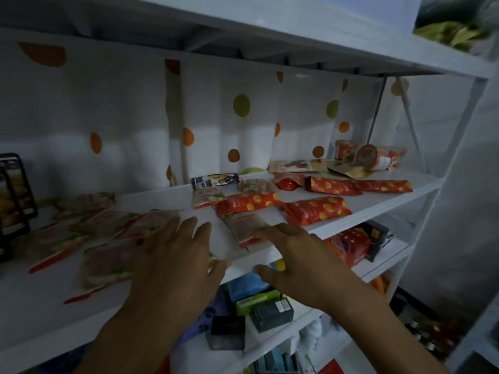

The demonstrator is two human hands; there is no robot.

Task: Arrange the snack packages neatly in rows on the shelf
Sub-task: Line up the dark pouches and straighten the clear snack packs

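Observation:
A white shelf carries many snack packages. On its left part lie several pale flat packets with red edges, roughly in rows. My left hand rests flat on them with straight fingers. One more pale packet lies at an angle in the middle, and my right hand reaches over the shelf's front edge with its fingertips touching that packet's near end. Behind it lie red packets with yellow dots.
Red tins and a beige packet sit at the back right. Dark packages stand at the far left. A dotted white cloth hangs behind. Lower shelves hold boxes. A shelf board runs above.

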